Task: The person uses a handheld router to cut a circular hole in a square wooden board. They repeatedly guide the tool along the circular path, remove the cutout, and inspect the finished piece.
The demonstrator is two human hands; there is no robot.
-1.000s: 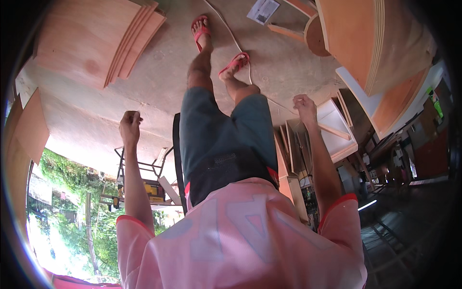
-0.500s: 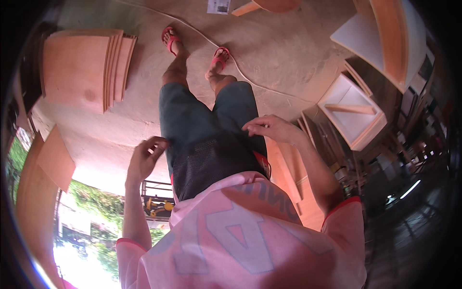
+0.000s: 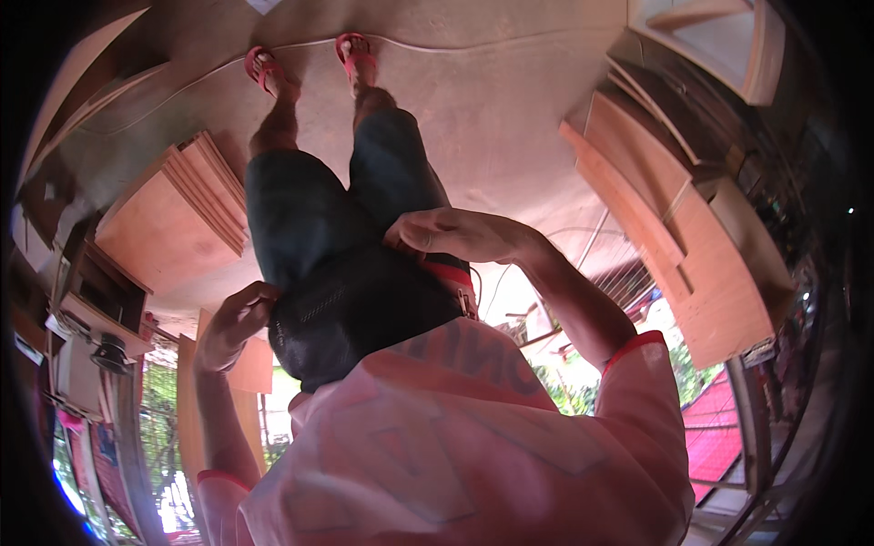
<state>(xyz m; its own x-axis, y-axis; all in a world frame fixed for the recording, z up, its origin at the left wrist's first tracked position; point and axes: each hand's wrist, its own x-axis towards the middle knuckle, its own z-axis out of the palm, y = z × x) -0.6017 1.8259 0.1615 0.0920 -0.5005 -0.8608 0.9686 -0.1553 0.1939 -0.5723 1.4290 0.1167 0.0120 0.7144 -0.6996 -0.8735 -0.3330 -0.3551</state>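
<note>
A black mesh waist bag (image 3: 350,318) lies across my lap over dark green shorts (image 3: 296,214). At its left upper corner, my left hand (image 3: 235,323) has its fingers curled in against the edge. My right hand (image 3: 460,235) is closed at the bag's right upper edge, with the fingertips partly hidden behind it. A red strap (image 3: 448,272) and a zip show beside the bag, below my right hand. My pink shirt (image 3: 437,437) covers the lower part of the view.
Stacked wooden panels (image 3: 168,214) stand on the left. More boards (image 3: 674,227) lean on the right, near a white-lined wooden box (image 3: 706,32). A pale cable (image 3: 482,45) runs over the floor past my red sandals (image 3: 355,56). A black fan-like object (image 3: 111,353) is at far left.
The view has turned, and the panels and boards sit elsewhere in it. Both hands have come in to the bag's upper edges. My feet now stand more side by side.
</note>
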